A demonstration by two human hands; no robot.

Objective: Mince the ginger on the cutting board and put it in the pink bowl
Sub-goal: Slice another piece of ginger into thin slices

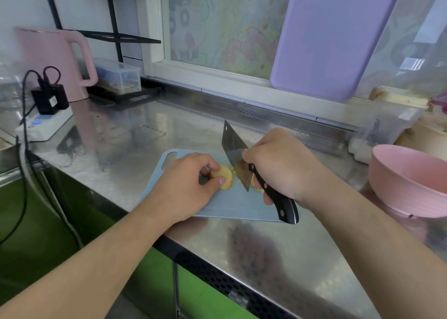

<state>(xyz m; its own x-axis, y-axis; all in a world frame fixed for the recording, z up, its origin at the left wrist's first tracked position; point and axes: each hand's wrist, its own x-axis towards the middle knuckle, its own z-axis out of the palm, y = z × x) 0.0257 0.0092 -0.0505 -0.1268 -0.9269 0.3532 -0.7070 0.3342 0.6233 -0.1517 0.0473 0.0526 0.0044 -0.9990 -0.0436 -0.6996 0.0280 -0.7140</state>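
Ginger (223, 177), one chunk, sat on the one blue cutting board (232, 205), pinched by my left hand (187, 185). My right hand (278, 166) gripped one cleaver (235, 156). One pink bowl (411, 180) waited right, on my steel counter (278, 258) under a window.

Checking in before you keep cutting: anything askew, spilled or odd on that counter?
One thing: the cutting board sits skewed, its near edge close to the counter's front edge. Otherwise the left hand holds the ginger, the right hand the cleaver; nothing looks spilled.
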